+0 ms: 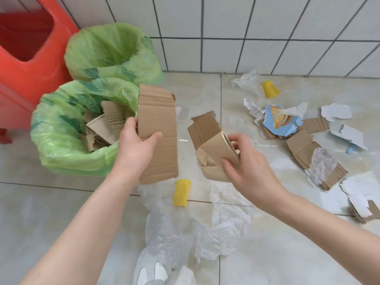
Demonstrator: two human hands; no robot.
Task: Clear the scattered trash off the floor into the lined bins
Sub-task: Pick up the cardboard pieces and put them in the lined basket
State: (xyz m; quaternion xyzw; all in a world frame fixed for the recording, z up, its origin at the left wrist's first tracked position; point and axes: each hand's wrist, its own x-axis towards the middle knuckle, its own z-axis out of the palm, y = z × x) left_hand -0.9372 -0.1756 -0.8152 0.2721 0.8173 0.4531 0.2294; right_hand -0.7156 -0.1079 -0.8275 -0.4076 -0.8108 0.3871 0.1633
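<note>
The tiled wall (267,33) meets the floor (51,212) along a straight edge behind the near bin (61,153), the landmark here. A red container (24,64) stands behind and left of the near bin. The far bin (111,52), green-lined like the near one, touches its rear rim. The near bin holds cardboard scraps (102,128); its liner is folded over the rim. Clear plastic sheets (185,233) cover the floor to the front right of the near bin.

The left hand (135,149) grips a flat cardboard panel (158,132) upright, thumb across its face, the panel's left edge just above the bin's right rim. The right hand (246,167), farther right, holds a bent cardboard piece (209,149) with curled fingers, clear of the panel. Well to the right lie torn cardboard and paper (308,153). A yellow foam sleeve (182,192) lies below the panel; a second sleeve (270,89) lies near the wall. Bare floor is open left of the arms, in front of the near bin.
</note>
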